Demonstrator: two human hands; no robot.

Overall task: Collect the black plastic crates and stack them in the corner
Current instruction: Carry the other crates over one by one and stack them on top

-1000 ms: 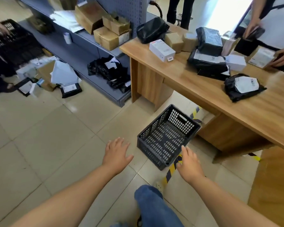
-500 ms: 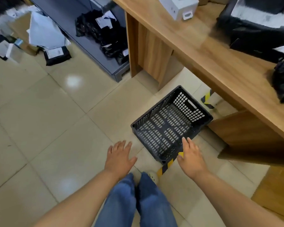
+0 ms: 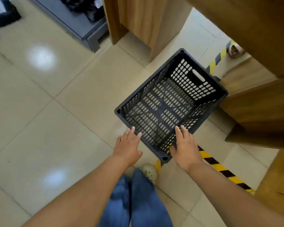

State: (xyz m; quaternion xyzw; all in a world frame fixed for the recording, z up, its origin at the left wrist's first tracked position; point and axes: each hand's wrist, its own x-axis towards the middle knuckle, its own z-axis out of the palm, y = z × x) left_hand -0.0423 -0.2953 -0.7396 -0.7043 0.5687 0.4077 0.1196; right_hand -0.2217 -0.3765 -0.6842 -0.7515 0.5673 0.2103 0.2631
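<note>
While the black crate (image 3: 169, 104) is sitting on the floor (image 3: 56, 120), both spread grips, left hand (image 3: 128, 147) and right hand (image 3: 184, 148), are reaching its six o'clock corner.

Your forearms are bare, no sleeves reaching your wrists, and neither your left hand (image 3: 127, 147) nor your right hand (image 3: 185, 149) wears a glove, ring or watch. You wear blue jeans (image 3: 138, 200) and a cream perforated clog (image 3: 149, 172).

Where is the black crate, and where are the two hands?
black crate (image 3: 202, 77), head view: far wall beside the handle slot.
left hand (image 3: 128, 145), head view: back of the hand.
right hand (image 3: 184, 149), head view: back of the hand.
</note>
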